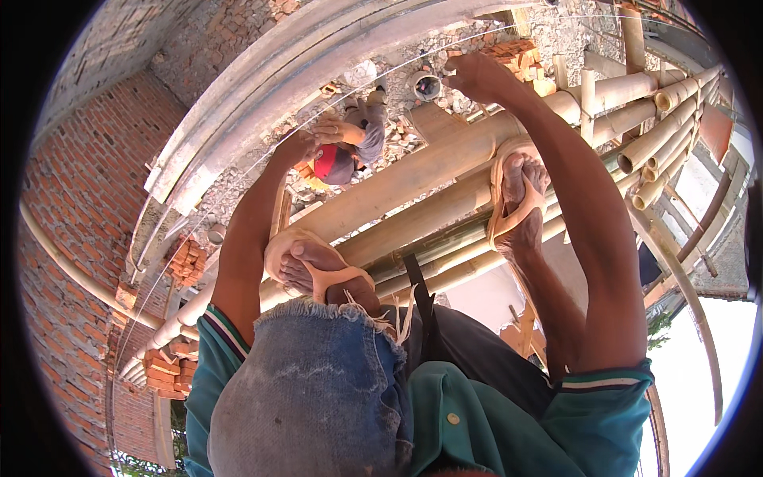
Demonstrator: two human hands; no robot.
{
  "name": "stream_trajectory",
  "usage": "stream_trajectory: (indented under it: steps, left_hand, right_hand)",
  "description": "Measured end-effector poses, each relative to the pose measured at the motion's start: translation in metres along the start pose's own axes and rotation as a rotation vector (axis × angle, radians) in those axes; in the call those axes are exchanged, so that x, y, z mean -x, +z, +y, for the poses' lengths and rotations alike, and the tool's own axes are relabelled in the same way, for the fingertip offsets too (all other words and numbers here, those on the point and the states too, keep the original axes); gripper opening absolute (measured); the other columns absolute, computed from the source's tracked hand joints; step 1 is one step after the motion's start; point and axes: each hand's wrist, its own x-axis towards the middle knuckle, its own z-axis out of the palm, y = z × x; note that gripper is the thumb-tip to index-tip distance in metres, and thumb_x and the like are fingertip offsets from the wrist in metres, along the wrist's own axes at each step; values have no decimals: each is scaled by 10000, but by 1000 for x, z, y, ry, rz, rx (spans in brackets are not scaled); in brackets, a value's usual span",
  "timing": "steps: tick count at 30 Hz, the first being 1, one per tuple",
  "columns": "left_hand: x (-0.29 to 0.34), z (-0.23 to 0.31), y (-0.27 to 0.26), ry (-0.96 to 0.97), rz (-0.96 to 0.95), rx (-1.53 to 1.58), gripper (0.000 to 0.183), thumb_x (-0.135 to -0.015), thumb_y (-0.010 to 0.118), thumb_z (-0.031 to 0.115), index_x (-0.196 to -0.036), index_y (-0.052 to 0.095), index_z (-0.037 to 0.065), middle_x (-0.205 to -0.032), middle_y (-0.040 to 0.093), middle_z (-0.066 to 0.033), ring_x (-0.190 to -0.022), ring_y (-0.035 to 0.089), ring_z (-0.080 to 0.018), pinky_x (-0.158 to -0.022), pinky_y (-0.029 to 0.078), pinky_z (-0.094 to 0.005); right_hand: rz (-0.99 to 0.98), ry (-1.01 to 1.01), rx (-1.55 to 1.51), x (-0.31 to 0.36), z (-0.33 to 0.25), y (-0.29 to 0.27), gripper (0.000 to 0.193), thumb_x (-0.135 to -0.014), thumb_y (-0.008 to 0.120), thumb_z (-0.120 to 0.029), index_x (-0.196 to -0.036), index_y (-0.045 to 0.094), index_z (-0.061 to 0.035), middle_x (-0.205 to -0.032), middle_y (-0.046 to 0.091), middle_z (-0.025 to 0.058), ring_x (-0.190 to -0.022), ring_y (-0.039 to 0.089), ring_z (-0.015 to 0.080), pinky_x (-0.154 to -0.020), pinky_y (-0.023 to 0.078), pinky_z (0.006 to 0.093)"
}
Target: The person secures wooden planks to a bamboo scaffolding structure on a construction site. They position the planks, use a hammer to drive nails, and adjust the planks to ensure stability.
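on the rubble stood two buckets, one with dark contents. one thin string ran just beside the left hand, beyond the right hand; i could not tell either grip.

Bamboo poles look smooth (faintly glossy), the brick wall rough, matt
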Motion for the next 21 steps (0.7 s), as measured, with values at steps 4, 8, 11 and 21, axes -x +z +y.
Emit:
stream_trajectory:
  steps: [4,8,11,21]
  left_hand:
    - [0,20,12,74,28,-358,303,-1001,586,286,-979,711,11,-715,685,-99,-632,694,-217,-627,567,-356]
    - [11,23,15,144,200,-831,349,-1032,496,286,-909,705,34,-799,706,-189,-787,722,-322,-761,568,-467]
    - [37,29,0,-11,158,-779,312,-1001,545,299,-1005,749,62,-924,729,-203,-921,716,-346,-827,542,-483]
    - [201,82,-36,14,318,114,286,-1085,558,297,-1140,677,43,-874,690,-14,-696,546,-70,-635,446,-224]
  right_hand:
    - [-1,58,76,-22,22,17,358,-968,618,-375,-1168,670,-83,-1157,710,197,-1133,666,396,-964,520,534]
    - [0,186,93,-32,54,34,403,-985,606,-415,-1197,668,-79,-1225,692,194,-1179,651,389,-964,526,542]
    - [-41,208,124,-37,76,41,419,-987,601,-423,-1223,662,-82,-1257,680,196,-1197,644,386,-973,525,539]
    - [-90,194,220,-59,118,26,427,-974,620,-389,-1243,643,-58,-1325,655,177,-1227,625,394,-1008,503,540]
